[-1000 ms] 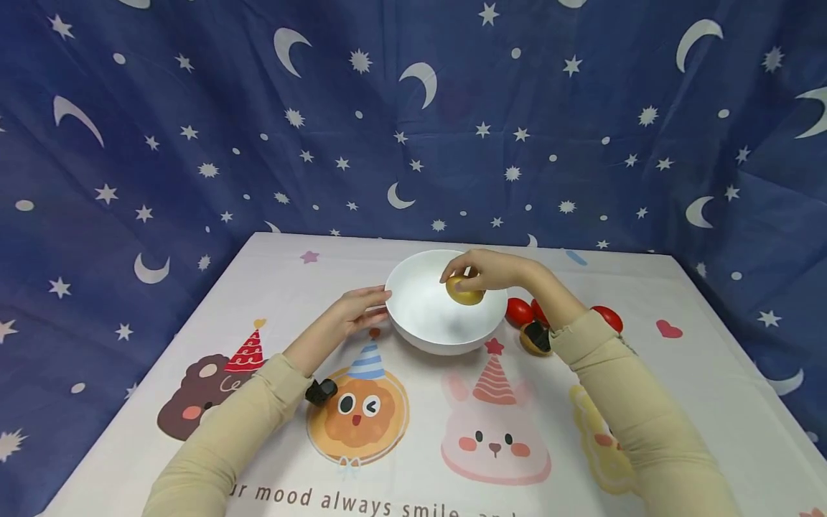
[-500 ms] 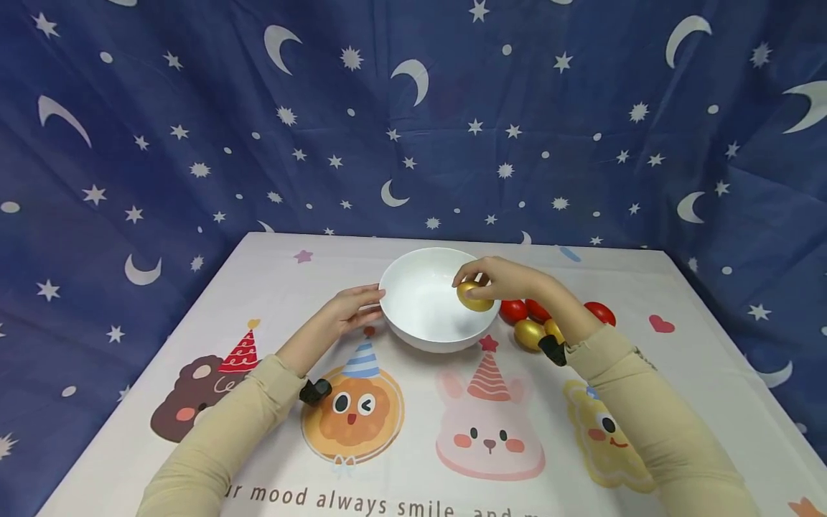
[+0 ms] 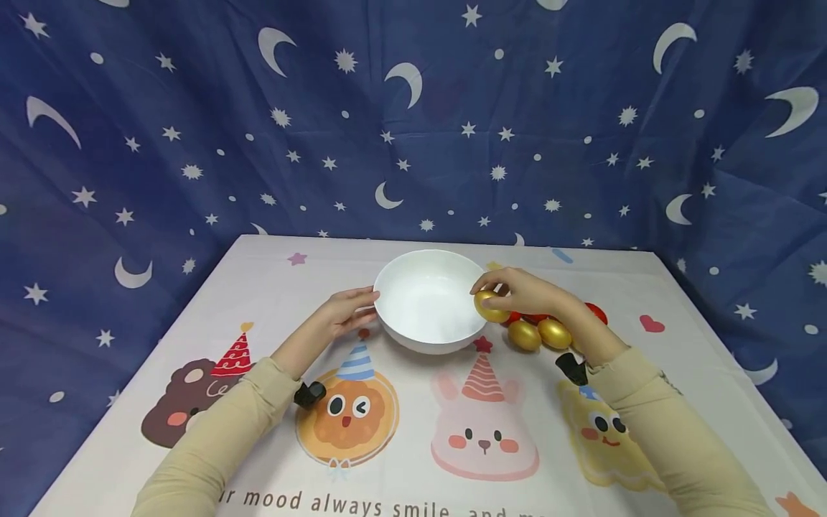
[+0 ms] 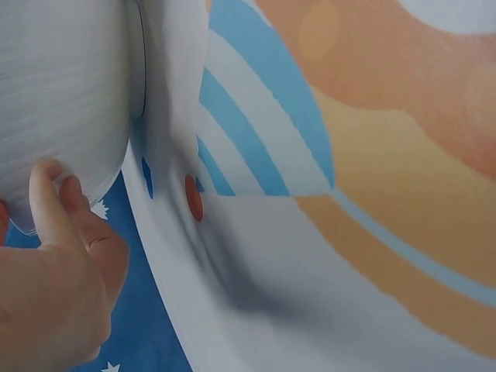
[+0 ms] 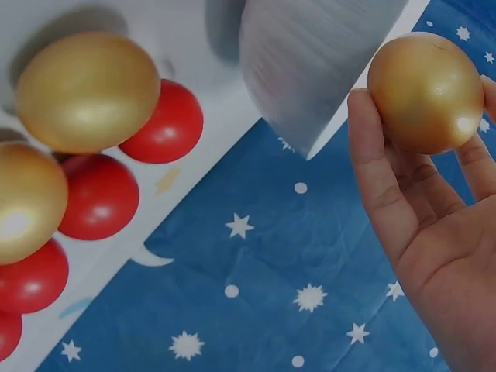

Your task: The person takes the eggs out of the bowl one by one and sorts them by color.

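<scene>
A white bowl point(image 3: 428, 301) stands near the middle of the table, and no object shows inside it. My left hand point(image 3: 345, 310) rests its fairly straight fingers against the bowl's left side; the left wrist view shows fingertips point(image 4: 48, 172) on its outer wall. My right hand point(image 3: 526, 293) holds a shiny golden egg point(image 5: 426, 93) between thumb and fingers, at the bowl's right rim in the head view. Under and beside that hand lie more golden eggs point(image 3: 524, 335) and several red eggs point(image 5: 98, 197), partly hidden by the hand and forearm.
A white cloth printed with cartoon animals covers the table point(image 3: 484, 431). Behind it hangs a dark blue curtain point(image 3: 452, 108) with moons and stars. Another red egg point(image 3: 596, 313) shows beyond the right forearm.
My right hand has carried the golden egg from over the bowl's inside rightward to its right rim. More of the golden eggs on the table now show. The left hand stays against the bowl.
</scene>
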`<act>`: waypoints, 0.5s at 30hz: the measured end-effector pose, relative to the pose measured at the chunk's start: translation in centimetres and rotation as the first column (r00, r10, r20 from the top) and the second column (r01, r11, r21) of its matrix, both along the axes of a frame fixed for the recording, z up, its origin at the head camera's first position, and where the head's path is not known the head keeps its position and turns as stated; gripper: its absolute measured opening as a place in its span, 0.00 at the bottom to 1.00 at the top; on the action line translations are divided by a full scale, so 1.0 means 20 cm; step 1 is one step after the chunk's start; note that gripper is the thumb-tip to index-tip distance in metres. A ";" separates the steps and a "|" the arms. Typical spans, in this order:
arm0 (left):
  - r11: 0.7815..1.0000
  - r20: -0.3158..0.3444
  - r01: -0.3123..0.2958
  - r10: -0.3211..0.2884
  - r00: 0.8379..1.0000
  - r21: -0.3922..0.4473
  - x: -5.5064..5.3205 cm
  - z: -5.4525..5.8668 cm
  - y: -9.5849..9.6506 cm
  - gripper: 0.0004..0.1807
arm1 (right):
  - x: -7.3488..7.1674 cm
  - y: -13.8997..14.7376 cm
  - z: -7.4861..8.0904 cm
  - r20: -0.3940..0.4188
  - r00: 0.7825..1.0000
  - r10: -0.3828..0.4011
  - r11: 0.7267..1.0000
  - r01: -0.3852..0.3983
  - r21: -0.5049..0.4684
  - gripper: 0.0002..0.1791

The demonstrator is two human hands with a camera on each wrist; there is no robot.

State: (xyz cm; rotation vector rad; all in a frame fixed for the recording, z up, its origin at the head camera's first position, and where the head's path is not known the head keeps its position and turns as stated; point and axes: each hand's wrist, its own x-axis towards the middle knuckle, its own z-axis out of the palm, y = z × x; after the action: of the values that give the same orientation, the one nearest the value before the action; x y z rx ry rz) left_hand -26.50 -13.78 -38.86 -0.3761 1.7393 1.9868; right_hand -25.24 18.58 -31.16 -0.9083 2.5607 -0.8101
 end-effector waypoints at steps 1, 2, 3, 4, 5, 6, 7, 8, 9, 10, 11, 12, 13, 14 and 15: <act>1.000 -0.002 0.000 0.000 1.000 0.001 0.00 0.00 0.00 0.31 | 0.00 0.01 0.00 -0.006 1.000 0.001 1.000 -0.001 0.000 0.16; 1.000 -0.003 -0.001 0.001 1.000 0.003 -0.01 0.00 -0.01 0.31 | 0.01 0.02 0.01 -0.013 1.000 0.000 1.000 0.000 0.000 0.16; 1.000 -0.006 -0.002 0.002 1.000 0.002 -0.01 0.00 -0.01 0.31 | 0.01 0.02 0.01 -0.018 1.000 -0.002 1.000 0.002 0.000 0.16; 1.000 -0.009 -0.002 0.002 1.000 -0.002 -0.01 0.00 -0.01 0.31 | 0.02 0.03 0.02 -0.024 1.000 0.000 1.000 0.000 0.001 0.16; 1.000 -0.010 -0.004 0.004 1.000 -0.003 -0.01 0.00 0.00 0.31 | 0.02 0.04 0.02 -0.027 1.000 -0.002 1.000 0.003 0.006 0.16; 1.000 -0.011 -0.002 0.002 1.000 -0.009 -0.01 0.00 0.00 0.31 | 0.03 0.05 0.03 -0.026 1.000 -0.006 1.000 0.006 0.010 0.16; 1.000 -0.013 0.001 -0.002 1.000 -0.015 -0.01 -0.01 0.00 0.31 | 0.04 0.06 0.03 -0.022 1.000 -0.010 1.000 0.010 0.014 0.16; 1.000 -0.019 0.007 -0.008 1.000 -0.016 -0.01 -0.01 0.00 0.31 | 0.04 0.07 0.03 -0.020 1.000 -0.012 1.000 0.013 0.017 0.16; 1.000 -0.023 0.010 -0.010 1.000 -0.021 0.00 -0.01 0.00 0.32 | 0.05 0.08 0.03 -0.019 1.000 -0.016 1.000 0.016 0.022 0.16; 1.000 -0.026 0.012 -0.013 1.000 -0.022 0.00 -0.01 0.00 0.32 | 0.06 0.08 0.04 -0.021 1.000 -0.019 0.999 0.019 0.026 0.16; 1.000 -0.036 0.021 -0.021 0.999 0.002 0.00 -0.02 -0.01 0.34 | 0.07 0.09 0.04 -0.024 1.000 -0.020 0.999 0.021 0.028 0.16; 1.000 -0.041 0.026 -0.026 0.999 0.002 0.00 -0.02 -0.02 0.34 | 0.08 0.10 0.04 -0.027 0.999 -0.023 0.999 0.024 0.031 0.16; 1.000 -0.043 0.025 -0.025 0.999 0.002 0.00 -0.02 -0.02 0.35 | 0.09 0.11 0.04 -0.034 0.999 -0.028 0.999 0.029 0.033 0.17; 1.000 -0.045 0.027 -0.027 0.999 0.007 0.00 -0.03 -0.02 0.35 | 0.11 0.12 0.04 -0.043 0.999 -0.032 0.999 0.033 0.036 0.17; 1.000 -0.043 0.023 -0.023 0.999 0.000 0.00 -0.03 -0.02 0.34 | 0.12 0.13 0.04 -0.052 0.998 -0.039 0.998 0.041 0.039 0.17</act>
State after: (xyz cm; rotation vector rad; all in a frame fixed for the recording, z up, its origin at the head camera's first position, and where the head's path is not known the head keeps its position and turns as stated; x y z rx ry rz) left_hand -26.48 -14.14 -39.42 -0.3139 1.7609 1.9928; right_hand -22.92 21.26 -30.29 -0.8795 2.6371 -0.7524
